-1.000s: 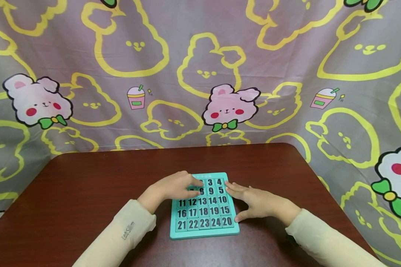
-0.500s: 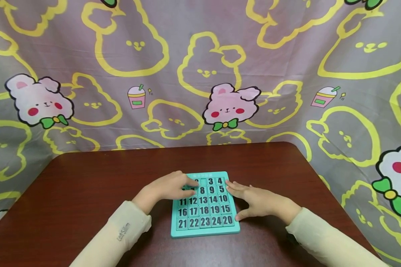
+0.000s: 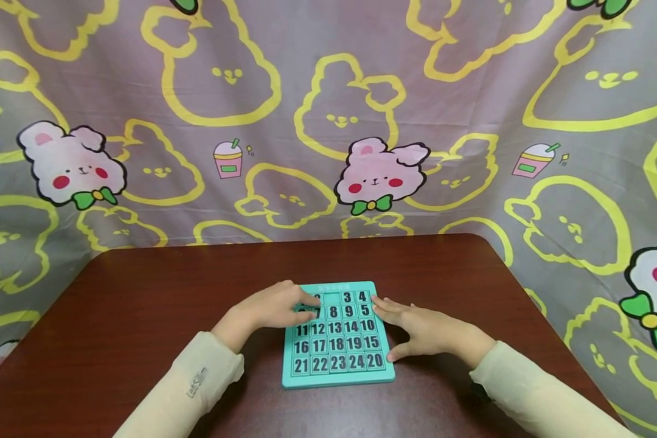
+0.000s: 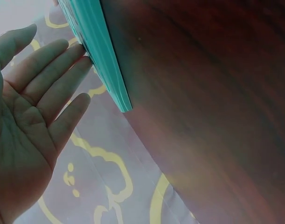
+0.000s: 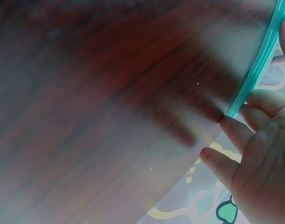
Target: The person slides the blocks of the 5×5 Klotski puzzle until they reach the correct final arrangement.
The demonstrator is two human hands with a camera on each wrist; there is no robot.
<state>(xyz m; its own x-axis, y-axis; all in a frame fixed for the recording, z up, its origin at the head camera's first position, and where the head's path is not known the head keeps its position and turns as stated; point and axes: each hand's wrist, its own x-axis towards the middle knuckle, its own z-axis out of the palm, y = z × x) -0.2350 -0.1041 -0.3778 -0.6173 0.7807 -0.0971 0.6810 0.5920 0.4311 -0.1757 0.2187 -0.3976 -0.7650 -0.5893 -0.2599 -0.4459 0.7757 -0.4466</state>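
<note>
A turquoise number slide puzzle [image 3: 336, 382] lies flat on the table in the head view, with rows of square tiles in black digits. My left hand [image 3: 274, 307] reaches over its upper left corner, fingertips on the tile marked 2 [image 3: 317, 298] and near the 7 tile [image 3: 317, 312]. That hand hides the tiles at the corner. An unfilled slot [image 3: 333, 298] shows between the 2 and the 3. Along the right side of the frame, my right hand [image 3: 424, 330] rests its straight fingertips and thumb against the edge. In both wrist views the fingers look extended beside the turquoise edge.
The dark red-brown wooden table [image 3: 197, 267] spreads around the puzzle. A grey-pink curtain [image 3: 285, 73] with yellow outlines and cartoon rabbits hangs behind the table and along its sides.
The 2 tile has slid left with my left fingertips, and a slot has appeared between it and the 3. The right hand stays at the puzzle's edge.
</note>
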